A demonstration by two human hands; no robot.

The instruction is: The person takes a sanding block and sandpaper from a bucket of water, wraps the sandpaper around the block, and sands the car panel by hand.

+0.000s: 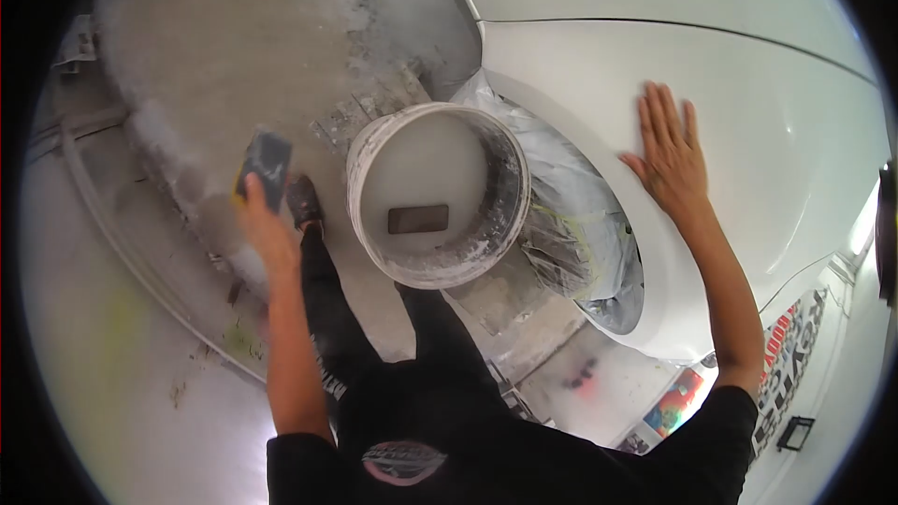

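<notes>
My left hand [269, 224] grips a dark block with a yellowish edge [267, 161], held over the floor left of the bucket. Flat on the white car body panel [571, 61] lies my right hand [672, 154], its fingers spread and nothing held. Between my arms stands a round white bucket [363, 238] with cloudy liquid inside. A dark rectangular block [418, 219] shows in the liquid. Crinkled plastic sheeting [571, 196] covers the wheel opening beside the bucket.
My shoe [304, 201] rests on the stained floor [215, 47] left of the bucket. A curved pale edge [122, 224] runs along the left. Lettering [790, 365] and a colourful picture [675, 402] show at the lower right.
</notes>
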